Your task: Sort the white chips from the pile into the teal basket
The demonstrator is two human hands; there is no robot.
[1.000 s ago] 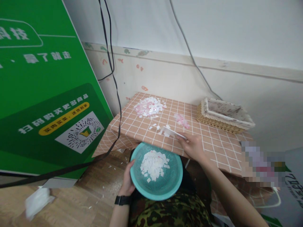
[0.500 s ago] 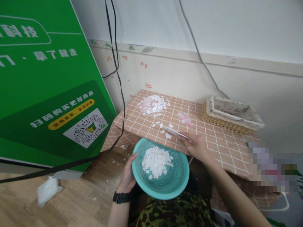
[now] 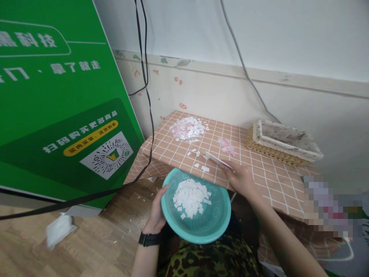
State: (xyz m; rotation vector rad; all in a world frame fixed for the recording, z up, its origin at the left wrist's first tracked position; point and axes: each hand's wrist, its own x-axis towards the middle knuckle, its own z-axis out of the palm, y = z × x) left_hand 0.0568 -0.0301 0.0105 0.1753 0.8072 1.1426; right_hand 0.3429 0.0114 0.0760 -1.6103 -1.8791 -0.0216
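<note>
My left hand (image 3: 157, 211) grips the left rim of a turquoise plastic basket (image 3: 215, 231), which is tilted just below the table's front edge. Inside it lies a heap of small white paper scraps (image 3: 190, 196). My right hand (image 3: 240, 176) is closed on a thin, flat, white piece (image 3: 217, 159), seen nearly edge-on, low over the tabletop; I cannot make out its kind. A few loose scraps (image 3: 205, 169) lie by its tip. Farther back on the checked tablecloth (image 3: 239, 142) are a larger pile of white and pink scraps (image 3: 188, 129) and a small pinkish patch of pieces (image 3: 226, 146).
A cloth-lined wicker basket (image 3: 284, 142) stands at the table's back right. Black cables (image 3: 149, 111) hang in front of a green sign panel (image 3: 57, 115) on the left. White plastic (image 3: 60, 231) lies on the wooden floor. A blurred-out item (image 3: 328, 204) is at the right.
My right hand and the flat white piece have shifted slightly right; the loose scraps near its tip lie a little differently. The basket stays in my left hand.
</note>
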